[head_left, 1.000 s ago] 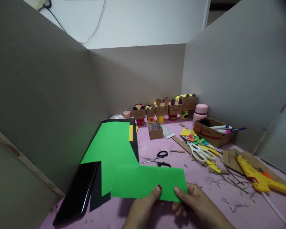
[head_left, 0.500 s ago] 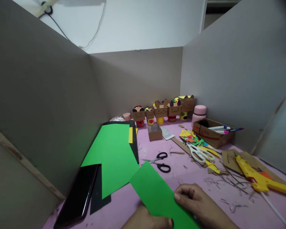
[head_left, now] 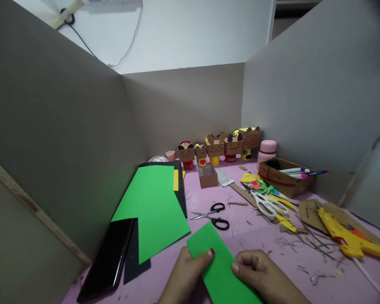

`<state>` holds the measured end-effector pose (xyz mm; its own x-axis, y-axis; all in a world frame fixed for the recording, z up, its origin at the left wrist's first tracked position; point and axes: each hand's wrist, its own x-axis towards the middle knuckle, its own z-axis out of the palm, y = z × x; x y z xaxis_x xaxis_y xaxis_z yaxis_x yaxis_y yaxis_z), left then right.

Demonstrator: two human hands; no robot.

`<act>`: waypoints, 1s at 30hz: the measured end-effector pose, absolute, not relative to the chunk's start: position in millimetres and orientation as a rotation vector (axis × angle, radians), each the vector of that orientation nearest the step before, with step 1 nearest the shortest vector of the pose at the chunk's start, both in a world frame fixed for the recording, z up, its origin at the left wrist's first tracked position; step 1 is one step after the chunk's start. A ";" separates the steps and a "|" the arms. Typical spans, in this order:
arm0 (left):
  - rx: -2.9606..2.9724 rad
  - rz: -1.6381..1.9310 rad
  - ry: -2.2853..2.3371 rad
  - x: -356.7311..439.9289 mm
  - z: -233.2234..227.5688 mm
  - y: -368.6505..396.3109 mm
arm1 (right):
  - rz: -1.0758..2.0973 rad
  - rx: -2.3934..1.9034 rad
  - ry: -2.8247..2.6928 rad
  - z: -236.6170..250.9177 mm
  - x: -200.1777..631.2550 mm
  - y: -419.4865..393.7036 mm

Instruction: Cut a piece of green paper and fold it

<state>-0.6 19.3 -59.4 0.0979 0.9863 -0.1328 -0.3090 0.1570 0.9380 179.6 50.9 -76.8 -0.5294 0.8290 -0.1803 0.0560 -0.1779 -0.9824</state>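
A strip of green paper [head_left: 220,266] is held between my two hands near the front edge of the view. My left hand [head_left: 191,268] grips its left side, thumb lying on top. On the opposite edge, my right hand [head_left: 256,270] pinches the paper between thumb and bent fingers. The strip's lower end runs out of view. Just beyond it lie black-handled scissors [head_left: 215,216], blades parted. Larger green sheets [head_left: 158,211] rest to the left, over black paper [head_left: 136,257].
A dark phone [head_left: 106,261] lies at left. White scissors [head_left: 268,203], paper scraps and a yellow glue gun [head_left: 345,232] lie at right. A pen box [head_left: 285,179], a pink bottle [head_left: 267,152] and several cardboard animal figures [head_left: 215,148] stand behind. Grey partitions [head_left: 183,101] enclose the table.
My left hand has moved up along the green strip, and its thumb now shows farther forward. The strip has turned slightly and shifted right and down. My right hand keeps its pinch.
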 end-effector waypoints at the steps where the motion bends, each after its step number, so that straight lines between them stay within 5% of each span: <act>1: 0.897 1.222 1.043 -2.9 -57.6 21.2 | 1.751 -1.047 -1.541 -76.5 179.6 50.8; 8: 0.968 1.376 1.395 -31.2 -52.0 32.1 | 1.709 -1.181 -1.653 -74.7 177.9 47.6; 20: 1.166 0.856 1.423 -14.6 -54.4 23.8 | 1.795 -1.033 -1.838 -68.4 169.3 39.9; 30: 1.165 0.966 1.446 -23.7 -55.7 28.9 | 1.732 -1.036 -1.832 -72.6 164.1 43.5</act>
<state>-23.7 28.9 -55.7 -0.0346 0.9763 -0.2137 0.1765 0.2165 0.9602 164.1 43.5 -72.6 -0.6381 0.7458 -0.1910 0.2325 -0.0499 -0.9713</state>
